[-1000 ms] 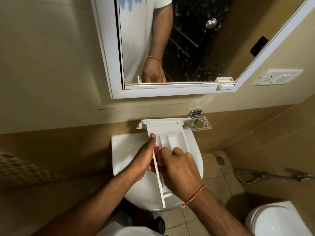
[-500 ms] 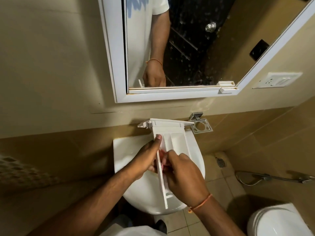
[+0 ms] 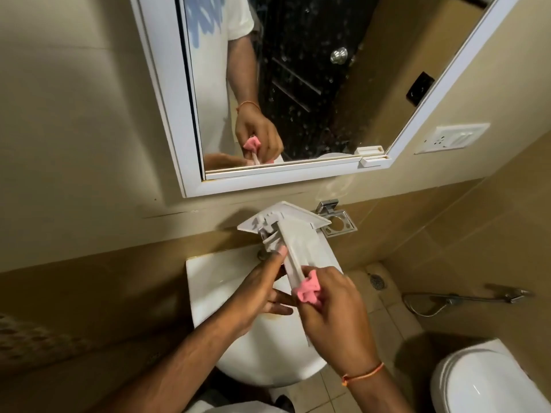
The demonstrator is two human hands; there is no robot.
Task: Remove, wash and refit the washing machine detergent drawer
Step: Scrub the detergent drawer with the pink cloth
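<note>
The white detergent drawer hangs over the white basin, tilted on its side with its front panel toward the wall. My left hand holds it from the left, thumb pressed on its upper edge. My right hand pinches a crumpled pink cloth against the drawer's near side rail. The lower end of the drawer is hidden behind my right hand.
A white-framed mirror hangs above the basin. A metal holder is fixed to the wall just right of the drawer. A toilet stands at the lower right, a hose sprayer lies along the right wall, and a socket plate is mounted higher up.
The drawer has rolled from compartments-up onto its side. The pink cloth, earlier tucked between my hands, now shows in my right hand at the drawer's rail.
</note>
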